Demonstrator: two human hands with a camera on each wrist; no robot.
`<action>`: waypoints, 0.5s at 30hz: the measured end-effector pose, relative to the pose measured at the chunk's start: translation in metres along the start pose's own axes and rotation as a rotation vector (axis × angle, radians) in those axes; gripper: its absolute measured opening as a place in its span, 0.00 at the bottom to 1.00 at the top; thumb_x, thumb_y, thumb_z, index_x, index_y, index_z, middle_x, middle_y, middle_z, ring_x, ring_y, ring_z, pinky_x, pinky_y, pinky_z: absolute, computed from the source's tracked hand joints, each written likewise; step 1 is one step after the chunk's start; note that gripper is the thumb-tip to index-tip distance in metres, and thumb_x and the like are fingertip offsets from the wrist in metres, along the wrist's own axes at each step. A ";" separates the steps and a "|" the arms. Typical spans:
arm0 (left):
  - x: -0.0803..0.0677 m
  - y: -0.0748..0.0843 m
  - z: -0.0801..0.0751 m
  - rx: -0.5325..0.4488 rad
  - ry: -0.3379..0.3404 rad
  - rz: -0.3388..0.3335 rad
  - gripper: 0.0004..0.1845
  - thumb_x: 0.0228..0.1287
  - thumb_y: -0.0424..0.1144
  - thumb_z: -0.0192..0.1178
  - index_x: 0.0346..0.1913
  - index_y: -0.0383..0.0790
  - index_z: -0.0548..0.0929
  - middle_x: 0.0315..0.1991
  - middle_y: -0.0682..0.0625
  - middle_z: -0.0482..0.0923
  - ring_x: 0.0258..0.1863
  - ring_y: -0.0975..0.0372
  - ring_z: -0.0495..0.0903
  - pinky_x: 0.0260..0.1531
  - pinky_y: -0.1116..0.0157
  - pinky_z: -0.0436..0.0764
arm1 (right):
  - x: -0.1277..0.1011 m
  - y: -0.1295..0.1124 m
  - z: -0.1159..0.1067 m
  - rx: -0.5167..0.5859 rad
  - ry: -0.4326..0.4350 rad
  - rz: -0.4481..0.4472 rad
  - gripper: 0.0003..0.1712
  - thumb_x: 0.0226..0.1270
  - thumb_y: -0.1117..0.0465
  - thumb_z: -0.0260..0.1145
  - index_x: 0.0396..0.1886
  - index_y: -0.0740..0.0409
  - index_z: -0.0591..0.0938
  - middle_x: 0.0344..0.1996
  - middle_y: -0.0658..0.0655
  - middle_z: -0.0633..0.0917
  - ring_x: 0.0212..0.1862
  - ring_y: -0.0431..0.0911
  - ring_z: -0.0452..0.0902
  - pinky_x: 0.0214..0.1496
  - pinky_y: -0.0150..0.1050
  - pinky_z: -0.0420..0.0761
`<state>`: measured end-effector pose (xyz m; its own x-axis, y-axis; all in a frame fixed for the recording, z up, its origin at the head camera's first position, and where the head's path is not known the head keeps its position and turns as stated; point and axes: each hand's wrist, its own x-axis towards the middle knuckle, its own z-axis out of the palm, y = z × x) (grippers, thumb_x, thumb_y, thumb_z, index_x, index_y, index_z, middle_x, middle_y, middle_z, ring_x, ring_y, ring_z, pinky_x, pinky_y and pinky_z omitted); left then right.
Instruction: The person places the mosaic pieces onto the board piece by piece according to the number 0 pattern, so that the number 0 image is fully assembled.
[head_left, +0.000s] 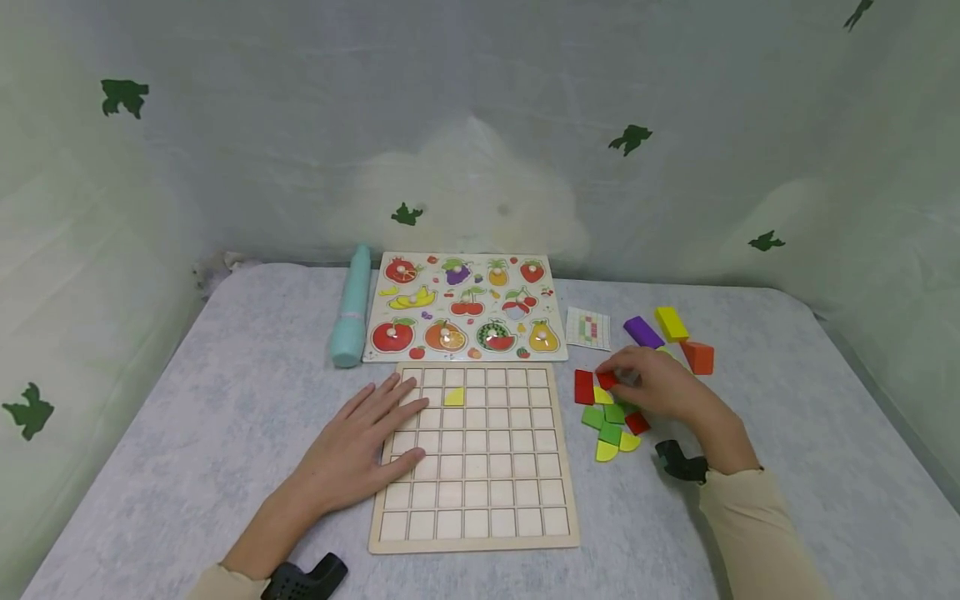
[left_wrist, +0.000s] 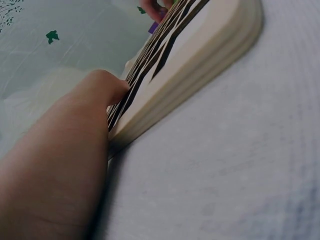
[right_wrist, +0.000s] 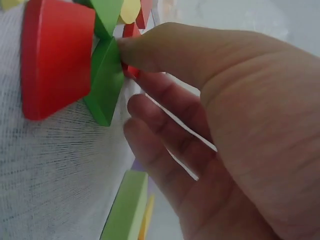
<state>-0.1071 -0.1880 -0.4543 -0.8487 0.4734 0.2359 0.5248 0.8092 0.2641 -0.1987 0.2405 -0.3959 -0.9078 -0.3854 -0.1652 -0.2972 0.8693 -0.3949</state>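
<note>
My left hand (head_left: 362,450) lies flat with spread fingers on the left edge of a wooden grid board (head_left: 476,546). One yellow quarter-round piece (head_left: 454,397) sits in a cell near the board's top. To the right of the board, my right hand (head_left: 651,382) pinches a small red block (head_left: 607,380) between thumb and index finger; the right wrist view shows this red block (right_wrist: 132,70) partly hidden by the thumb. Around that hand lie a red rectangle (head_left: 583,387), several green pieces (head_left: 610,433), yellow quarter-rounds (head_left: 607,451) and another red piece (head_left: 637,423).
Behind the grid board lies a fruit peg puzzle (head_left: 467,308), with a teal tapered object (head_left: 351,317) at its left. A small printed card (head_left: 588,328) is at its right. Farther right are purple (head_left: 643,332), yellow (head_left: 671,323) and orange (head_left: 699,358) blocks.
</note>
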 end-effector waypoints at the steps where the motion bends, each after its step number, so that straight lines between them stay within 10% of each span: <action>1: 0.000 0.000 0.000 -0.003 -0.001 -0.002 0.36 0.67 0.62 0.63 0.75 0.51 0.73 0.80 0.48 0.62 0.81 0.51 0.56 0.79 0.49 0.55 | 0.000 0.000 0.000 -0.011 0.006 0.013 0.19 0.67 0.59 0.73 0.57 0.54 0.87 0.48 0.54 0.87 0.49 0.51 0.80 0.53 0.50 0.86; 15: 0.000 0.001 0.000 -0.010 -0.017 -0.022 0.37 0.67 0.63 0.63 0.75 0.52 0.73 0.81 0.49 0.60 0.82 0.52 0.55 0.80 0.49 0.54 | 0.004 -0.036 0.013 0.051 0.150 -0.120 0.18 0.68 0.56 0.74 0.56 0.52 0.87 0.47 0.52 0.86 0.46 0.47 0.80 0.47 0.42 0.86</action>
<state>-0.1065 -0.1874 -0.4536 -0.8609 0.4617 0.2136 0.5067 0.8159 0.2784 -0.1881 0.2041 -0.3940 -0.9020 -0.4313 0.0208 -0.3937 0.8016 -0.4499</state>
